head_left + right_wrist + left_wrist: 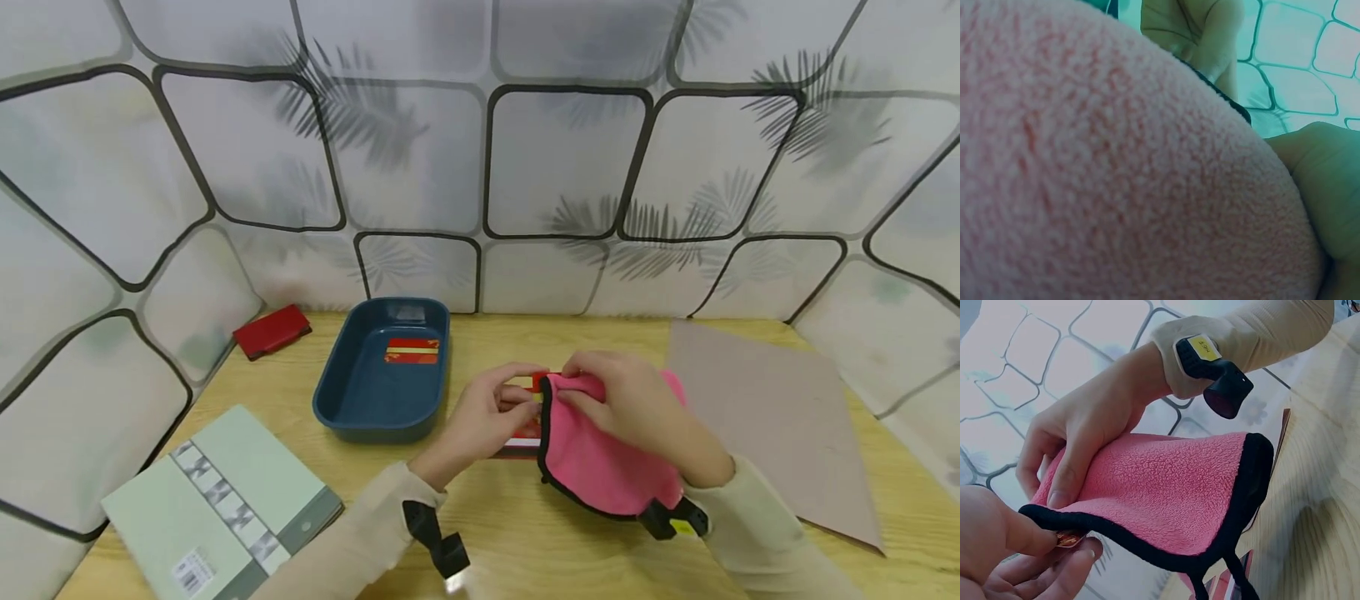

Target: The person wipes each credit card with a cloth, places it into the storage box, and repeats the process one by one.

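Observation:
In the head view my right hand [637,408] grips a pink fleece cloth [600,467] with black edging, thumb on the near face. My left hand [483,417] is at the cloth's left edge. Between its thumb and fingers the left wrist view shows a small red-and-gold card [1070,539], mostly hidden by the fingers and the cloth. Beneath the hands lies a flat red-and-white item [521,443], largely covered by the cloth. Pink fleece fills most of the right wrist view.
A blue tray [352,417] holds a red card with a gold stripe [412,351]. Behind it to the left lies a red wallet-like item [272,332]. A pale green folder [255,475] lies front left, and a grey-brown board [780,417] lies on the right. Patterned cloth walls [420,167] surround the table.

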{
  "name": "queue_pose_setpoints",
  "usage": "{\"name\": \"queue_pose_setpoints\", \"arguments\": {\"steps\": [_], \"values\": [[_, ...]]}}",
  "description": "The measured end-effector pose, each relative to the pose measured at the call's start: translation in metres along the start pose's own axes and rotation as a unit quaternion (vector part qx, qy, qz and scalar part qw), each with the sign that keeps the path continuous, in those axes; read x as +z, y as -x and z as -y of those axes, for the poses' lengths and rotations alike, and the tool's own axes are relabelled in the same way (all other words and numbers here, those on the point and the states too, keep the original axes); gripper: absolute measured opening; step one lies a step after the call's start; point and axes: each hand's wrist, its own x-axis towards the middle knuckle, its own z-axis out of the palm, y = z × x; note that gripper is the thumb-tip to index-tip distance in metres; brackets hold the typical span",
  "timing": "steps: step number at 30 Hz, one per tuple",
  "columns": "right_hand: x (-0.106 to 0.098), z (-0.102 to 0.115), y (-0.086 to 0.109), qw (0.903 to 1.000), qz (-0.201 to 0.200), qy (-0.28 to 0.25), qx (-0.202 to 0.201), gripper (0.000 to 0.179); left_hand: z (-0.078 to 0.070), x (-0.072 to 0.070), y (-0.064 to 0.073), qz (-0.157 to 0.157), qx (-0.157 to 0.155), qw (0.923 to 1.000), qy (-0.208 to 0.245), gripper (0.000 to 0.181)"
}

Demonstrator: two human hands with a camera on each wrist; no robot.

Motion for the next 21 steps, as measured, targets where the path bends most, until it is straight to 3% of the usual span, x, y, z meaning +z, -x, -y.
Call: {"name": "queue_pose_setpoints", "arguments": {"steps": [10, 16, 21], "values": [[-0.001, -0.025, 0.009, 0.9990, -0.015, -0.016, 0.040, 0.018, 0.004, 0.001, -0.002, -0.010, 0.009, 0.9999, -0.008, 0.042], [-0.011, -0.038, 0.012, 0.9976, -0.026, 0.013, 0.063, 0.015, 0.002, -0.001, 0.000, -0.031, -0.010, 0.9994, 0.012, 0.044], [-0.020, -0.043, 0.013, 0.9974, -0.001, 0.038, 0.061, 0.012, 0.000, -0.005, 0.002, -0.047, -0.034, 0.9983, 0.010, 0.044]]}}
